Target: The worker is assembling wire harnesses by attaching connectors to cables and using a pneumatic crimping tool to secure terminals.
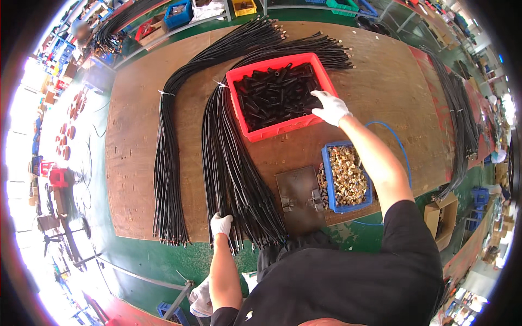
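Long black rubbery hoses (217, 130) lie by my white-gloved left hand (222, 224), fingers curled, holding what I can't tell. Farther, my white-gloved right hand (330, 108) spreads its fingers over the red plastic bin (283, 128), likely placed within reach.

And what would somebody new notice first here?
Probably the bright red tray of black tubes, upper middle, with the right hand at its right side. Next, the long black cable bundle by the left hand, spreading down the table. Then the blue tray of shiny metal pieces, right of centre.
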`<state>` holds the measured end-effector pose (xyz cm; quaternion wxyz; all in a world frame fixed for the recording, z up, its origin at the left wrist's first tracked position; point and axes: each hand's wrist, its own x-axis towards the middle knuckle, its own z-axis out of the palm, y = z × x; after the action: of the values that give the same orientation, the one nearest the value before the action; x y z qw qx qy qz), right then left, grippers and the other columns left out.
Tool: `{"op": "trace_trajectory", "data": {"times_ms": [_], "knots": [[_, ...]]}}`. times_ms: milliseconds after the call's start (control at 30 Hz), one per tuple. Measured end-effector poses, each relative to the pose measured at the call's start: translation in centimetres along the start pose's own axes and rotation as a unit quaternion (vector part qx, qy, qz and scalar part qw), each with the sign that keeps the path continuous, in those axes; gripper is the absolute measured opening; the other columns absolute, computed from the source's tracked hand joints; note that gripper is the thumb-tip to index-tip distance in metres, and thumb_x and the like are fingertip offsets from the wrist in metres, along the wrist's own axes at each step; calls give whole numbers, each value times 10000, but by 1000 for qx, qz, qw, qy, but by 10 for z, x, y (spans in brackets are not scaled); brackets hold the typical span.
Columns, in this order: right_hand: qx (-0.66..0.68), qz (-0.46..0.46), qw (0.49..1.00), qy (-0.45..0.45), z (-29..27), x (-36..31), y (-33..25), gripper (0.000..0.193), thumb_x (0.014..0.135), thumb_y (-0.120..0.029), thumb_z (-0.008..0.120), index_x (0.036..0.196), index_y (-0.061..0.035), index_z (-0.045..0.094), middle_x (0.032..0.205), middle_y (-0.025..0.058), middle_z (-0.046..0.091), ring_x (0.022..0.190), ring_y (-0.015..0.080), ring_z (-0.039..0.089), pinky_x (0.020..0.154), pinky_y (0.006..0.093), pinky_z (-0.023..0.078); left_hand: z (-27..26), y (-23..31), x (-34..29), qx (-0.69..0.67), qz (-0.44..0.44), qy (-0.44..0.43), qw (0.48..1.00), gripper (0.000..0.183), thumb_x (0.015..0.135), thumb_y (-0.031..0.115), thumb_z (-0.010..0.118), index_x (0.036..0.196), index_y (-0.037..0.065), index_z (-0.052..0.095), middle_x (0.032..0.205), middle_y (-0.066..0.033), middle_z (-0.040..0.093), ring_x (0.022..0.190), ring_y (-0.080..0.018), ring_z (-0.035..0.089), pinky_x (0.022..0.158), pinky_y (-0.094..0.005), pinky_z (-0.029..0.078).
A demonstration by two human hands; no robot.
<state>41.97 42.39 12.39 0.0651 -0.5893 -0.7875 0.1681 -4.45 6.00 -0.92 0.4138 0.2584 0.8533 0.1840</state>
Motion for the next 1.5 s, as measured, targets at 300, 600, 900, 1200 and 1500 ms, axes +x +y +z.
{"op": "trace_trajectory", "data": {"times_ms": [300, 600, 900, 1200, 1500], "knots": [[-96, -55, 964, -240, 20, 98, -37, 859, 820, -409, 800, 1562, -101, 496, 1555, 220, 542, 1380, 397, 579, 1153, 493, 489, 2, -11, 2, -62, -18, -10, 998, 318, 719, 87, 716, 1015, -27, 740, 893, -120, 775, 789, -200, 699, 774, -346, 562], [-172, 58, 951, -249, 60, 128, -58, 948, 781, -239, 855, 1611, -259, 399, 1592, 151, 416, 1408, 427, 519, 1074, 588, 541, 4, -20, 10, -29, -24, -4, 999, 341, 706, 116, 721, 1013, -32, 746, 896, -138, 784, 807, -211, 722, 793, -352, 566], [-171, -36, 966, -191, 57, 115, -41, 595, 842, -189, 743, 1422, -170, 612, 1448, 151, 564, 1280, 400, 633, 1039, 501, 572, 3, -21, 8, -20, -18, 6, 1000, 327, 723, 113, 739, 1013, -38, 736, 905, -157, 787, 824, -225, 729, 807, -353, 566], [8, -51, 999, 17, 53, 134, 8, 462, 875, -203, 687, 1325, -105, 667, 1199, 184, 719, 1156, 391, 688, 1007, 465, 559, 7, -18, 4, 20, -5, 20, 1000, 366, 709, 168, 744, 1018, -28, 742, 923, -197, 788, 870, -303, 761, 843, -383, 575], [564, 153, 810, 54, 17, 111, 22, 246, 941, -141, 758, 1186, -129, 739, 940, 25, 763, 704, 137, 720, 491, 313, 552, 7, -22, 9, 23, -1, 21, 1000, 347, 717, 185, 753, 997, -19, 742, 943, -205, 787, 887, -318, 762, 849, -392, 574]]}}
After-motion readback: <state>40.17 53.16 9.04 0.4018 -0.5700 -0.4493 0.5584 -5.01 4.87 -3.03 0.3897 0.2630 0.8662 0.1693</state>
